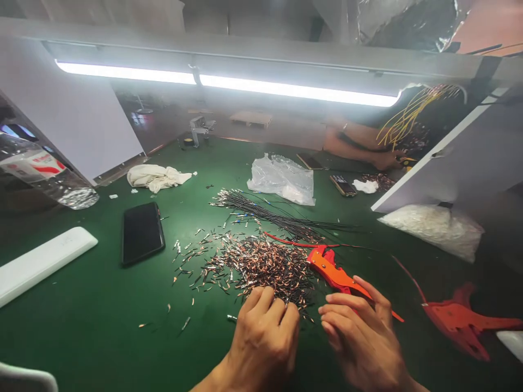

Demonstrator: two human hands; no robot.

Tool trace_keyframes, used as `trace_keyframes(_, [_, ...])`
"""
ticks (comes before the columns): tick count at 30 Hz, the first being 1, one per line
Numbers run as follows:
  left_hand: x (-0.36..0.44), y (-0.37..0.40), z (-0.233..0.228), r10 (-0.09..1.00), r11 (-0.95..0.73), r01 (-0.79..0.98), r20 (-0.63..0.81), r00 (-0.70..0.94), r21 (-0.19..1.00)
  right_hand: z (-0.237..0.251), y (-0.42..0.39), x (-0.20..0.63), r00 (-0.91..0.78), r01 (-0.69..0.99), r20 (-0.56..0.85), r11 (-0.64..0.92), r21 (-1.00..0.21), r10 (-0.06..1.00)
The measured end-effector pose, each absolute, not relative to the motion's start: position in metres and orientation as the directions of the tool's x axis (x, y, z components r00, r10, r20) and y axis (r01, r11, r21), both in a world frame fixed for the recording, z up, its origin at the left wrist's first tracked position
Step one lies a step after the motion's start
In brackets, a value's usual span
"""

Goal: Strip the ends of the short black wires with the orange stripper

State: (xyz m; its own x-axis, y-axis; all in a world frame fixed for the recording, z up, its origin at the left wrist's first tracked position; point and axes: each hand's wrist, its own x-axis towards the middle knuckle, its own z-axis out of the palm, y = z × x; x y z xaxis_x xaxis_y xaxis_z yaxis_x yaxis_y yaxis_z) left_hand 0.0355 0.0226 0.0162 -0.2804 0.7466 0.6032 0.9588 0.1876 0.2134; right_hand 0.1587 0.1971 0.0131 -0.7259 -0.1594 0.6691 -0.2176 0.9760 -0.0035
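My left hand is at the near edge of a pile of short cut wire pieces, dark with coppery bits. Its fingers are curled and their tips hidden, so what they hold cannot be made out. To the right, my right hand is beside an orange-red wire stripper, its fingers apart and partly across the handle, without a closed grip. The stripper's jaws point at the pile, and a red strand lies by them. Behind the pile lies a bundle of long black wires with metal ends.
A dark phone, white cloth and plastic bottle are at left. Clear plastic bag lies behind the wires. At right are a blurred red tool, filled bag and white partition. Another person's arm is beyond.
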Motion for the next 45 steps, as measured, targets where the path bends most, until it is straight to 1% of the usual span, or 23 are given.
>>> trace_keyframes(3, [0.038, 0.025, 0.012, 0.758, 0.189, 0.962, 0.593, -0.271, 0.197, 0.018, 0.195, 0.156, -0.718, -0.203, 0.683, 0.979, -0.015, -0.138])
trace_keyframes(5, [0.038, 0.027, 0.009, 0.763, 0.194, 0.963, 0.589, -0.266, 0.185, 0.021, 0.192, 0.155, -0.707, -0.175, 0.702, 0.983, -0.057, -0.086])
trace_keyframes(8, [0.039, 0.028, 0.008, 0.761, 0.202, 0.965, 0.594, -0.260, 0.164, 0.023, 0.186, 0.154, -0.694, -0.109, 0.720, 0.985, -0.135, 0.022])
trace_keyframes(10, [0.039, 0.029, 0.010, 0.758, 0.211, 0.965, 0.598, -0.260, 0.153, 0.022, 0.185, 0.154, -0.694, -0.081, 0.718, 0.985, -0.150, 0.053])
trace_keyframes(12, [0.039, 0.029, 0.011, 0.757, 0.222, 0.964, 0.597, -0.265, 0.145, 0.021, 0.187, 0.154, -0.698, -0.086, 0.716, 0.988, -0.127, 0.031])
trace_keyframes(15, [0.039, 0.029, 0.009, 0.762, 0.224, 0.966, 0.593, -0.258, 0.132, 0.020, 0.193, 0.155, -0.704, -0.148, 0.706, 0.988, -0.044, -0.074])
trace_keyframes(16, [0.040, 0.030, 0.008, 0.765, 0.221, 0.967, 0.592, -0.252, 0.127, 0.021, 0.194, 0.155, -0.704, -0.160, 0.704, 0.987, -0.030, -0.093])
trace_keyframes(17, [0.040, 0.030, 0.007, 0.768, 0.216, 0.969, 0.592, -0.245, 0.121, 0.021, 0.194, 0.155, -0.703, -0.161, 0.705, 0.986, -0.030, -0.093])
trace_keyframes(21, [0.041, 0.033, 0.002, 0.770, 0.212, 0.972, 0.595, -0.230, 0.102, 0.025, 0.187, 0.155, -0.702, -0.110, 0.712, 0.989, -0.099, -0.007])
trace_keyframes(23, [0.041, 0.034, 0.001, 0.765, 0.213, 0.972, 0.603, -0.226, 0.094, 0.026, 0.184, 0.156, -0.700, -0.109, 0.714, 0.989, -0.104, -0.002])
trace_keyframes(28, [0.041, 0.034, 0.004, 0.754, 0.211, 0.973, 0.619, -0.222, 0.091, 0.025, 0.187, 0.155, -0.684, -0.111, 0.729, 0.990, -0.082, -0.016])
trace_keyframes(34, [0.040, 0.034, 0.005, 0.749, 0.226, 0.969, 0.618, -0.240, 0.103, 0.021, 0.194, 0.155, -0.706, -0.173, 0.698, 0.985, -0.010, -0.117])
trace_keyframes(35, [0.040, 0.034, 0.005, 0.749, 0.224, 0.969, 0.618, -0.239, 0.102, 0.021, 0.193, 0.155, -0.706, -0.166, 0.700, 0.986, -0.019, -0.105])
trace_keyframes(36, [0.040, 0.034, 0.004, 0.749, 0.222, 0.970, 0.619, -0.236, 0.101, 0.021, 0.191, 0.156, -0.703, -0.148, 0.707, 0.988, -0.046, -0.072])
trace_keyframes(39, [0.040, 0.034, 0.004, 0.750, 0.219, 0.970, 0.619, -0.235, 0.102, 0.023, 0.185, 0.155, -0.688, -0.072, 0.723, 0.986, -0.153, 0.062])
trace_keyframes(40, [0.040, 0.034, 0.004, 0.749, 0.221, 0.970, 0.619, -0.238, 0.105, 0.024, 0.184, 0.155, -0.684, -0.053, 0.724, 0.984, -0.169, 0.087])
trace_keyframes(42, [0.040, 0.034, 0.005, 0.743, 0.227, 0.968, 0.622, -0.245, 0.110, 0.026, 0.185, 0.155, -0.680, -0.039, 0.729, 0.988, -0.148, 0.082])
trace_keyframes(45, [0.039, 0.035, 0.007, 0.735, 0.226, 0.967, 0.631, -0.248, 0.118, 0.030, 0.189, 0.156, -0.680, -0.037, 0.732, 0.996, -0.081, 0.034])
